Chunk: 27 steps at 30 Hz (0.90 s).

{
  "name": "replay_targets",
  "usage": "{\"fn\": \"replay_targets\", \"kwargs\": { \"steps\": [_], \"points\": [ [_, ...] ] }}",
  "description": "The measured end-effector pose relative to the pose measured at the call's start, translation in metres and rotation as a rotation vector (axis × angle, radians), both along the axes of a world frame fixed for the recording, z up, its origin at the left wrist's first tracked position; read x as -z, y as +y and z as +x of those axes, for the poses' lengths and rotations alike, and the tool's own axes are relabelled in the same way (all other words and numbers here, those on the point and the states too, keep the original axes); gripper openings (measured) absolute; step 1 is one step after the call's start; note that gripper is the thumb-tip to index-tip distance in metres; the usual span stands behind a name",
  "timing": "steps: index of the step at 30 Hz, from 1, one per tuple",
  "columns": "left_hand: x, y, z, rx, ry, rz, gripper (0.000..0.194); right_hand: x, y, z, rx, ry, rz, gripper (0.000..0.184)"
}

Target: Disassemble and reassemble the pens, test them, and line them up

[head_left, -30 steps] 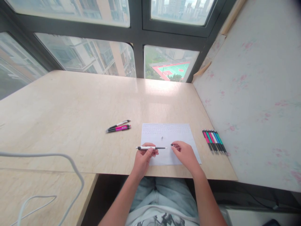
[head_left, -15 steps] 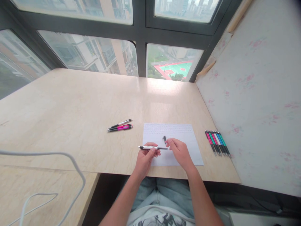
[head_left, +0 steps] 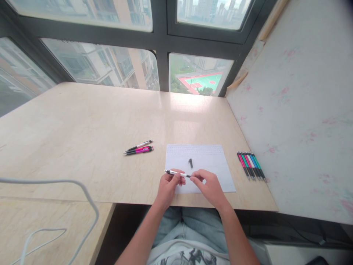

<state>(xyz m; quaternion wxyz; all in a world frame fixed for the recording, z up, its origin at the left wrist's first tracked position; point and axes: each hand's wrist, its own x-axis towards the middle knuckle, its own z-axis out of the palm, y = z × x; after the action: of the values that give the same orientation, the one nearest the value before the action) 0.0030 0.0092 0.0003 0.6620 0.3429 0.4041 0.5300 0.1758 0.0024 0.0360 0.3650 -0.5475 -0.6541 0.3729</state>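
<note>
The left hand [head_left: 167, 187] is clamped on the barrel of the white pen [head_left: 182, 175], held above the paper [head_left: 209, 156] on the desk [head_left: 104, 121]. The fingertips of the right hand [head_left: 208, 186] close around the pen's dark front end. A small black part [head_left: 191, 163] lies on the paper, just beyond the pen.

The pen [head_left: 184, 175] — white barrel, black towards both ends — is held sideways near the table's [head_left: 96, 125] front edge, its right tip hidden.

The right hand [head_left: 209, 183] hides the pen's [head_left: 182, 175] tip (writing [head_left: 194, 150] unreadably small).
</note>
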Motion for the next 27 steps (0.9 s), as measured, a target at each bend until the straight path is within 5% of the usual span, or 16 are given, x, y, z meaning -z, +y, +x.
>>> {"fn": "replay_targets", "kwargs": {
  "steps": [3,10,14,16,19,22,26,27],
  "points": [
    [0.001,0.001,0.0002,-0.018,-0.069,-0.029,0.025,0.0008,-0.0008,-0.0037,0.029,-0.007,0.089,0.008],
    [0.0005,0.0012,0.0003,-0.011,-0.128,-0.035,0.023,0.0041,-0.0004,-0.0024,-0.005,0.022,-0.03,0.034],
    [-0.0006,0.0018,0.001,-0.028,-0.141,-0.063,0.024,0.0085,-0.0006,-0.0025,0.068,0.112,-0.004,0.013],
    [-0.0009,0.0021,0.0012,-0.042,-0.151,-0.078,0.025,0.0092,0.0001,-0.0036,0.093,0.143,-0.017,0.026],
    [-0.0015,0.0019,0.0011,-0.037,-0.155,-0.078,0.023,0.0064,0.0025,-0.0052,0.077,0.106,-0.074,0.02],
    [-0.0017,0.0017,0.0008,-0.025,-0.149,-0.065,0.022,0.0024,0.0043,-0.0059,0.063,0.061,-0.087,0.042],
    [-0.0003,0.0023,-0.0001,-0.046,-0.172,-0.082,0.022,0.0025,0.0041,-0.0056,0.066,0.117,-0.018,0.013],
    [0.0002,0.0025,-0.0003,-0.051,-0.181,-0.087,0.022,0.0034,0.0038,-0.0054,0.072,0.136,0.003,0.018]
  ]
}}
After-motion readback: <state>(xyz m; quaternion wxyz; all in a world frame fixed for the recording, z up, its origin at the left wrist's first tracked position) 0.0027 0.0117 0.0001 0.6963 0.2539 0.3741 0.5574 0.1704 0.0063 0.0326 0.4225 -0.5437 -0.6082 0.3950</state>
